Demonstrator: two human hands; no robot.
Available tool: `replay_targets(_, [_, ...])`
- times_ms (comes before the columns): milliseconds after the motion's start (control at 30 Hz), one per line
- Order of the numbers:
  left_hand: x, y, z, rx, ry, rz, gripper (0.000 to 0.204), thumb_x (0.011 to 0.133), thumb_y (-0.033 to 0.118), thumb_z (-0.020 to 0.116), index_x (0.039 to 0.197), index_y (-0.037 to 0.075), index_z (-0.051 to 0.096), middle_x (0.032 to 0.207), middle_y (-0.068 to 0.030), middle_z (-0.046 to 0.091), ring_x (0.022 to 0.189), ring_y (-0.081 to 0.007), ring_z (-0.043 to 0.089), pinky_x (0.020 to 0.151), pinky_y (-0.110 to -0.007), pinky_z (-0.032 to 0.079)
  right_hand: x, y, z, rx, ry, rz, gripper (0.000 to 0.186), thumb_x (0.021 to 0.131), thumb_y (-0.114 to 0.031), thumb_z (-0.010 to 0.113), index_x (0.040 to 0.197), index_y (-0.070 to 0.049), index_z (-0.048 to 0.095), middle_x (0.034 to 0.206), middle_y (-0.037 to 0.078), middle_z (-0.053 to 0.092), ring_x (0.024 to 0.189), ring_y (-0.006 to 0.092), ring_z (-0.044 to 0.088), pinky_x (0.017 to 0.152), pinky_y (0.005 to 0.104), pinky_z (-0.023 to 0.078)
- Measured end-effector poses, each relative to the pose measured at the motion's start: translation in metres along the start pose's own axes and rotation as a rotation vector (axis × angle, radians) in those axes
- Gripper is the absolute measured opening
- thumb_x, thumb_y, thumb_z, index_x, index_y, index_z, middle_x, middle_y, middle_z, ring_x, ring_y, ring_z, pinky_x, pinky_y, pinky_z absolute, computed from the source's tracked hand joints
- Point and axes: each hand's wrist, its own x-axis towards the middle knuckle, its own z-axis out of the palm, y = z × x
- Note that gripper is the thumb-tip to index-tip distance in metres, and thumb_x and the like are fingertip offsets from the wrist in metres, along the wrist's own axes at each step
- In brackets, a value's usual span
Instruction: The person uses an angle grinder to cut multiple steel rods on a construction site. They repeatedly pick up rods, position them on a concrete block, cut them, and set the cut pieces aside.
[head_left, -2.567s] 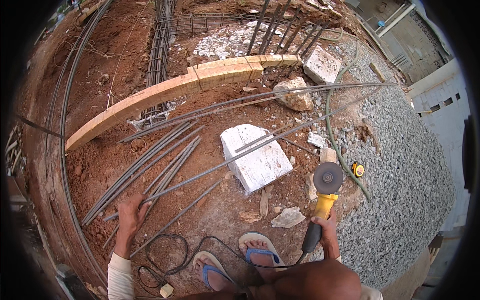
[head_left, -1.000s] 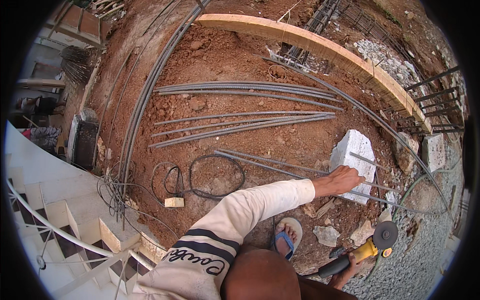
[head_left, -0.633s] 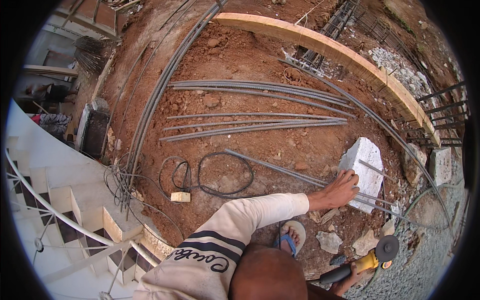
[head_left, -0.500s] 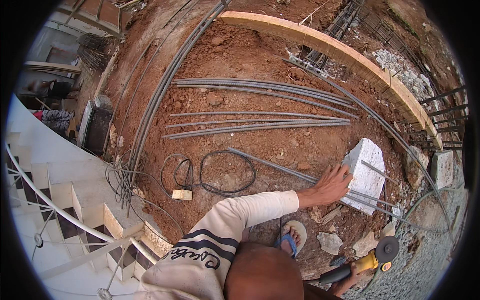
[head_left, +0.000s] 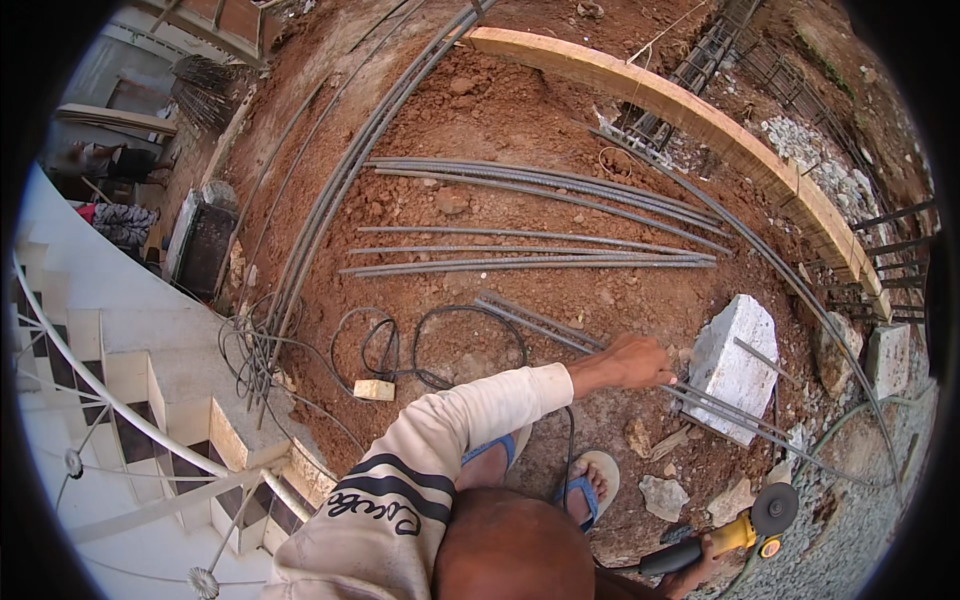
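Note:
My left hand (head_left: 632, 362) is closed around thin steel rebar rods (head_left: 550, 331) that run slantwise from the middle of the ground toward the right. Past my fist, the rods lie against a whitish concrete block (head_left: 735, 350). A short piece of rebar (head_left: 764, 358) juts out across the block's right side. At the lower right, my right hand (head_left: 697, 568) grips an angle grinder (head_left: 737, 534) with a black handle, a yellow body and a dark round disc, held apart from the rods. Most of that hand's fingers are hidden by the tool.
More rebar lengths (head_left: 540, 258) lie on red soil ahead. A long timber board (head_left: 690, 98) curves across the upper right. Black cable (head_left: 415, 340) coils near a small pale block (head_left: 374, 390). Tiled stairs with a white railing (head_left: 130, 400) stand left; broken stones (head_left: 662, 497) lie near my sandalled feet.
My left hand has drawn back leftward from the concrete block's edge, and its spread fingers have closed around the rods. The grinder stays in my right hand. The whole view has shifted slightly.

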Motion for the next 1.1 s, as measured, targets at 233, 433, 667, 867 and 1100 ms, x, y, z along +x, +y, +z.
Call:
replay_targets(233, [-0.0026, 0.0005, 0.0053, 0.019, 0.003, 0.005, 0.044, 0.107, 0.052, 0.064, 0.102, 0.012, 0.084, 0.097, -0.0204, 0.080, 0.101, -0.0450, 0.077, 0.085, -0.061, 0.058, -0.0008, 0.0013, -0.0019, -0.006, -0.012, -0.002, 0.043, 0.094, -0.015, 0.079, 0.129, -0.003, 0.056, 0.095, 0.010, 0.069, 0.079, 0.0202, 0.070, 0.071, 0.0329, 0.062])
replay_targets(433, [-0.0073, -0.0003, 0.0071, 0.001, 0.041, 0.024, 0.044, 0.107, 0.050, 0.063, 0.101, 0.011, 0.084, 0.095, -0.0220, 0.079, 0.097, -0.0463, 0.077, 0.084, -0.061, 0.058, 0.0001, 0.0004, -0.0050, -0.019, -0.004, 0.000, 0.042, 0.094, -0.015, 0.080, 0.128, -0.004, 0.057, 0.094, 0.009, 0.068, 0.078, 0.0201, 0.069, 0.071, 0.0331, 0.061])
replay_targets(667, [-0.0074, -0.0020, 0.0058, -0.001, 0.044, 0.034, 0.045, 0.108, 0.049, 0.062, 0.102, 0.009, 0.083, 0.094, -0.0220, 0.079, 0.096, -0.0465, 0.077, 0.084, -0.061, 0.059, 0.0041, 0.0006, -0.0066, -0.013, -0.024, 0.007, 0.042, 0.093, -0.016, 0.081, 0.126, -0.004, 0.057, 0.093, 0.009, 0.068, 0.077, 0.0202, 0.069, 0.070, 0.0332, 0.060])
replay_targets(867, [-0.0074, -0.0023, 0.0063, -0.006, 0.034, 0.046, 0.047, 0.109, 0.048, 0.061, 0.101, 0.007, 0.081, 0.095, -0.0228, 0.078, 0.097, -0.0475, 0.076, 0.086, -0.061, 0.058, 0.0015, 0.0052, -0.0048, -0.011, 0.015, -0.032, 0.040, 0.094, -0.016, 0.083, 0.124, -0.004, 0.060, 0.092, 0.008, 0.068, 0.078, 0.0203, 0.070, 0.070, 0.0334, 0.061])
replay_targets(1100, [-0.0040, -0.0069, 0.0075, -0.002, 0.009, 0.069, 0.049, 0.110, 0.049, 0.060, 0.101, 0.006, 0.080, 0.097, -0.0237, 0.078, 0.098, -0.0483, 0.076, 0.088, -0.062, 0.058, 0.0059, 0.0061, -0.0075, 0.019, -0.030, 0.034, 0.043, 0.094, -0.015, 0.082, 0.128, -0.005, 0.058, 0.093, 0.008, 0.069, 0.078, 0.0213, 0.071, 0.069, 0.0325, 0.061])
